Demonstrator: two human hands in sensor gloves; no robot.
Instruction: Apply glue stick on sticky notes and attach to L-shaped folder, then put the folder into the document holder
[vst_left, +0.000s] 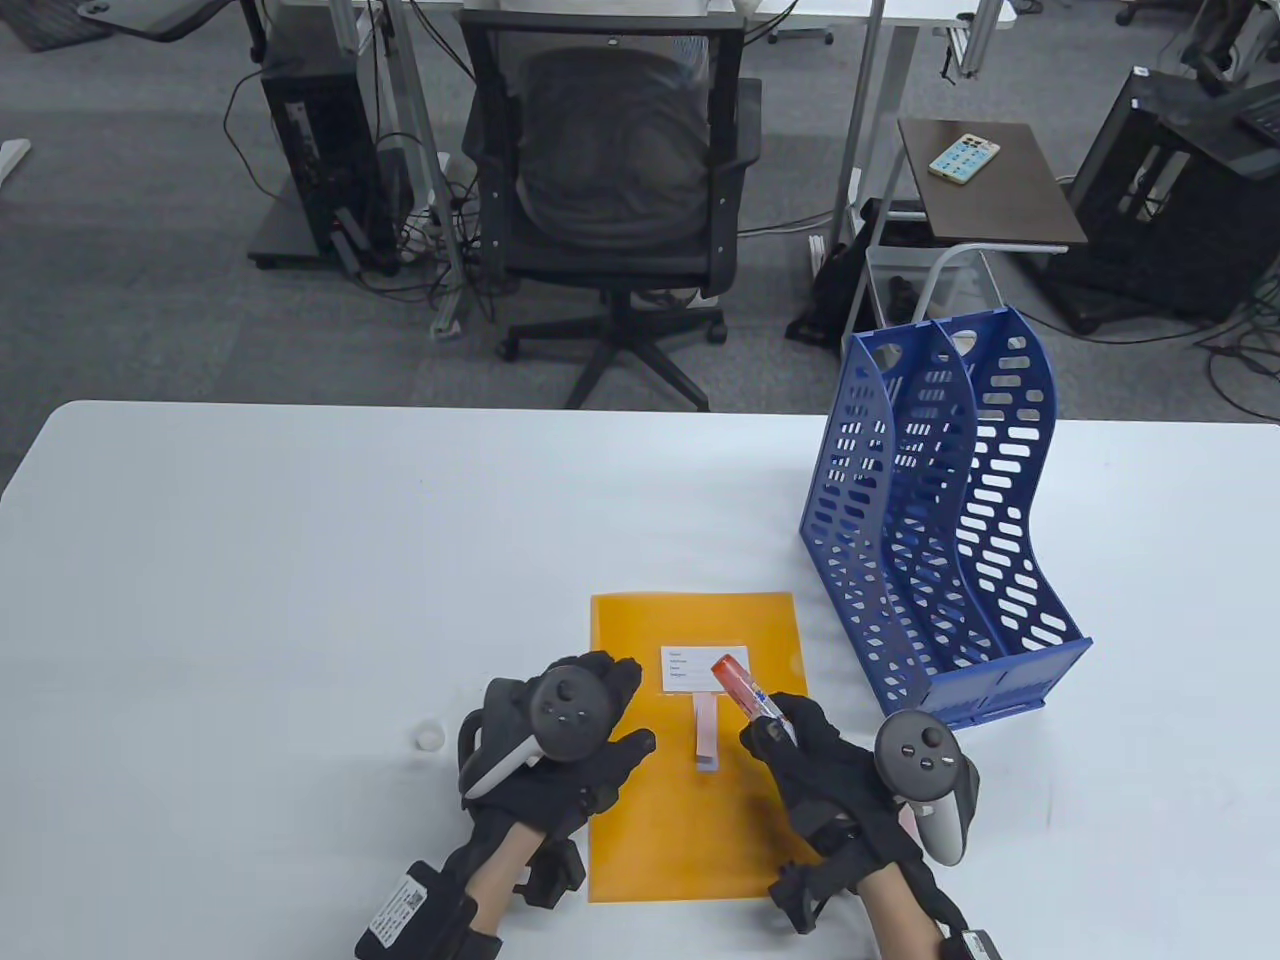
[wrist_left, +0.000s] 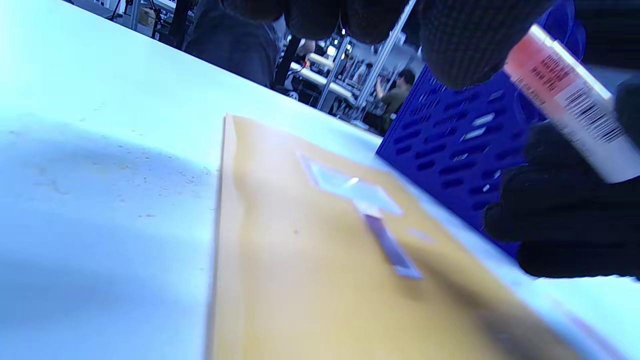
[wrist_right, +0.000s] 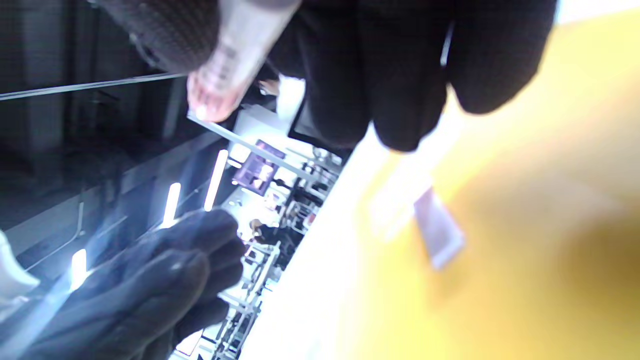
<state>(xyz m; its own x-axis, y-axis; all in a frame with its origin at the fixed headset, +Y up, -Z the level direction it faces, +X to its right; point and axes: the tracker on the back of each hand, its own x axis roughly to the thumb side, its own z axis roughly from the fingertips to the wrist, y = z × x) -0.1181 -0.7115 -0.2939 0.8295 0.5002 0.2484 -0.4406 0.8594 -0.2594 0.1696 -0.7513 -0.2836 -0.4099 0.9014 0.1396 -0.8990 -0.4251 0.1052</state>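
An orange L-shaped folder (vst_left: 690, 800) (wrist_left: 310, 280) (wrist_right: 525, 240) lies flat on the white table (vst_left: 300, 560), with a white label (vst_left: 703, 668) on it. A narrow pink pad of sticky notes (vst_left: 705, 735) (wrist_left: 390, 245) (wrist_right: 440, 230) lies just below the label. My right hand (vst_left: 775, 725) grips a red-and-white glue stick (vst_left: 742, 688) (wrist_left: 570, 100) (wrist_right: 225, 65), tilted up and left above the folder, right of the notes. My left hand (vst_left: 600, 720) hovers over the folder's left edge with relaxed fingers (wrist_left: 450, 45), holding nothing. The blue document holder (vst_left: 940, 520) (wrist_left: 450, 150) stands at the right.
A small white cap (vst_left: 429, 737) lies on the table left of my left hand. Beyond the table's far edge stand a black office chair (vst_left: 610, 200) and a small side table (vst_left: 990, 185).
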